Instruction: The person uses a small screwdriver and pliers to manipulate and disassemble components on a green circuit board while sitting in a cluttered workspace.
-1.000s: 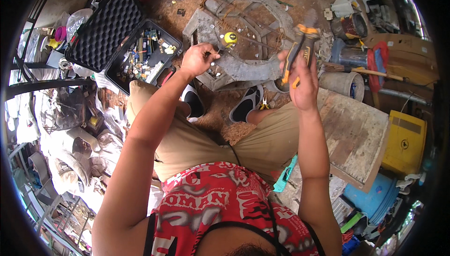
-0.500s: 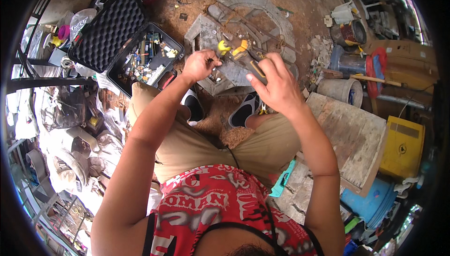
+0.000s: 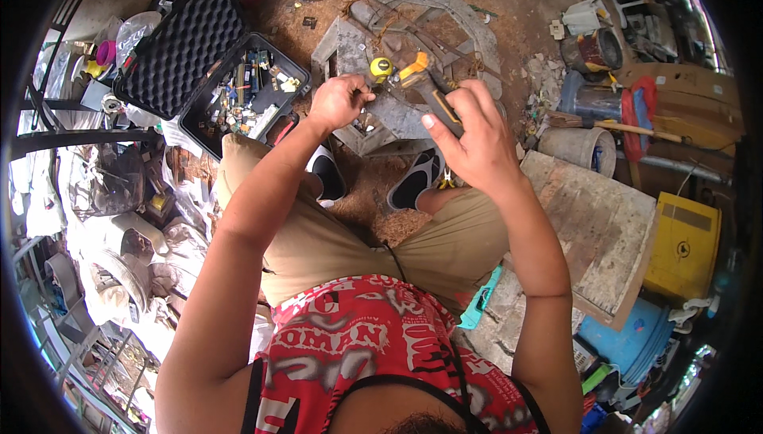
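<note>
The person sat with both arms stretched forward over the knees. The right hand (image 3: 469, 136) was closed around the dark handles of a pair of pliers (image 3: 425, 84) with orange and yellow grips, and the head of the tool pointed up and to the left, toward the other hand. The left hand (image 3: 338, 100) was closed too, its fingers pinched together on something very small, just beside the tip of the pliers; what it held was too small to tell. The two hands were near each other but not touching. Under them, on the ground, lay a grey metal frame (image 3: 397, 36) with a round ring shape, and a small yellow tape measure (image 3: 381, 67) lay on it, just beside the head of the pliers. The person's two dark shoes (image 3: 413, 180) stood on the brown earth in front of the frame. To the left, an open black case (image 3: 238, 92) with foam in its lid held many small parts. To the right stood a worn wooden board (image 3: 596, 227), a yellow box (image 3: 687, 247) and a grey bucket (image 3: 576, 148).
</note>
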Available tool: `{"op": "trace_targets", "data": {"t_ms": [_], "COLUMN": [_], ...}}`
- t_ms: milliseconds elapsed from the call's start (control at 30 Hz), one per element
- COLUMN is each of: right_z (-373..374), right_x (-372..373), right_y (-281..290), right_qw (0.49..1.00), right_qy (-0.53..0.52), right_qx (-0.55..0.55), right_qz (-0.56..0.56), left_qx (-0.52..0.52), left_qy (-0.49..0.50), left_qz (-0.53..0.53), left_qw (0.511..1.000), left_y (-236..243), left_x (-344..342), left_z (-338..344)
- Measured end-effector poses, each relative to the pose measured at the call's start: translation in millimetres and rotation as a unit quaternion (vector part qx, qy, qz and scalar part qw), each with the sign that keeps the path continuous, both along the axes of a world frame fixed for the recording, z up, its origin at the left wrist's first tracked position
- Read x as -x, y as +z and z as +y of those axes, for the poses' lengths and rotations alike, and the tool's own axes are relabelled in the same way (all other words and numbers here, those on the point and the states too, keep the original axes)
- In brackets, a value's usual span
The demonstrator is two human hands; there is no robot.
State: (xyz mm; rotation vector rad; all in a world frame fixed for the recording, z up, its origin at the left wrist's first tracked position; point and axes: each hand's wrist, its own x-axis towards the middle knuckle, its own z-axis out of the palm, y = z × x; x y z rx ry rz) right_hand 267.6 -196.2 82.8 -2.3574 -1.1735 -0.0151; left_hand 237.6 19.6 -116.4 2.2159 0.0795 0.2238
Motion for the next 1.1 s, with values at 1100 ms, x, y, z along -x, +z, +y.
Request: {"op": "trace_targets", "data": {"t_ms": [1100], "right_z": [-20], "right_x": [4], "right_y": [-11], "right_qw": [0.983], "right_qy": [-0.109], "right_qx": [-0.125], "right_qz": [-0.085], "left_qx": [0.021], "left_qy": [-0.021], "left_qz": [-0.028], "left_qw": [0.999], "left_y": [-5], "left_x": [-2], "left_z": [-1]}}
